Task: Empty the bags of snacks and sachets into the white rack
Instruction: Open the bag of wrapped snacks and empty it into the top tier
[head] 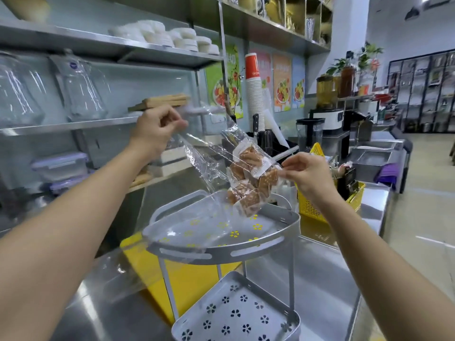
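A clear plastic bag (204,163) hangs tilted above the top tier of the white two-tier rack (221,252). Several brown wrapped snacks (248,178) sit bunched at its lower end, just over the tier's back edge. My left hand (160,126) pinches the bag's upper end, raised high at the left. My right hand (307,173) grips the bag's other end at the right, beside the snacks. The top tier holds only the loose plastic lying on it. The lower tier (236,313), with flower-shaped holes, holds nothing.
A yellow board (177,286) lies under the rack on the steel counter (327,279). A yellow basket (320,207) stands right behind the rack. A stack of paper cups (254,94), a knife and a blender stand further back. Shelves with glass jars and bowls line the left wall.
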Motion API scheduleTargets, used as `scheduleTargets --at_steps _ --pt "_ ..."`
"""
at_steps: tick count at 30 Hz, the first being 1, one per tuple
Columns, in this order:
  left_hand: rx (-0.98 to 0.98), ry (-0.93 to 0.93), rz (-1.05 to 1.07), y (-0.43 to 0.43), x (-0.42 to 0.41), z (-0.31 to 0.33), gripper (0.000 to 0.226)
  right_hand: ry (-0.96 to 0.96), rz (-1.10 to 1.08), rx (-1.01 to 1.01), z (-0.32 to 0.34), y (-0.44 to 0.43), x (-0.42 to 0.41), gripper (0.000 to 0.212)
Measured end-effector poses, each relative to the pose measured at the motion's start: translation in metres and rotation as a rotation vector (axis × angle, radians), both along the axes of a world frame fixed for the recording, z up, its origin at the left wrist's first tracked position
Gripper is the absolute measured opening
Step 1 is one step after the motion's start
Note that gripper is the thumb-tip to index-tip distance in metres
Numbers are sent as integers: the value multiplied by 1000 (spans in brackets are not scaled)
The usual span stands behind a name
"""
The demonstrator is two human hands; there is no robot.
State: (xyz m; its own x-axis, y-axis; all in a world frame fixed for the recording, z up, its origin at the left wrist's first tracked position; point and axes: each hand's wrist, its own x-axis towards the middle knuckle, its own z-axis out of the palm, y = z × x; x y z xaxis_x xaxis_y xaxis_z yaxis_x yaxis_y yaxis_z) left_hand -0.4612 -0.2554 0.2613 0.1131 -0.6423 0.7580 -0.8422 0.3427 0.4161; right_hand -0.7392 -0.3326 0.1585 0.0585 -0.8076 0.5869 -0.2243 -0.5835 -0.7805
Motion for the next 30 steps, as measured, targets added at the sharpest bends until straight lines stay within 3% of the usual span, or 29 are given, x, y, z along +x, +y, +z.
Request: scheduleTargets --at_steps 8,11,13,15,18,20,22,25,27,30 --pt "233 106 288 0 22 -35 10 206 -180 -221 27 3 17 14" --pt "298 45 425 6 18 -28 14 282 -225 -311 37 6 26 14" --pt "380 101 388 11 15 -22 14 300 -235 -330 44 4 27 14" --pt "434 332 267 15 15 -16 12 267 -195 -321 53 -1 23 13" --pt "331 552 168 14 18 -14 8 305 -160 -351 63 -7 19 13" --pt "232 579 158 10 22 -17 19 311 -148 -376 68 -7 19 11" --pt "267 547 151 7 25 -23 20 258 -127 -370 71 -5 19 11" --pt "449 536 101 8 27 -37 11 114 -32 -261 64 -2 18 17" --pt "462 626 78 7 28 -48 15 -4 114 -21 50 0 19 23" --pt "439 718 48 6 26 -65 22 -1 196 267 18 -4 21 22"
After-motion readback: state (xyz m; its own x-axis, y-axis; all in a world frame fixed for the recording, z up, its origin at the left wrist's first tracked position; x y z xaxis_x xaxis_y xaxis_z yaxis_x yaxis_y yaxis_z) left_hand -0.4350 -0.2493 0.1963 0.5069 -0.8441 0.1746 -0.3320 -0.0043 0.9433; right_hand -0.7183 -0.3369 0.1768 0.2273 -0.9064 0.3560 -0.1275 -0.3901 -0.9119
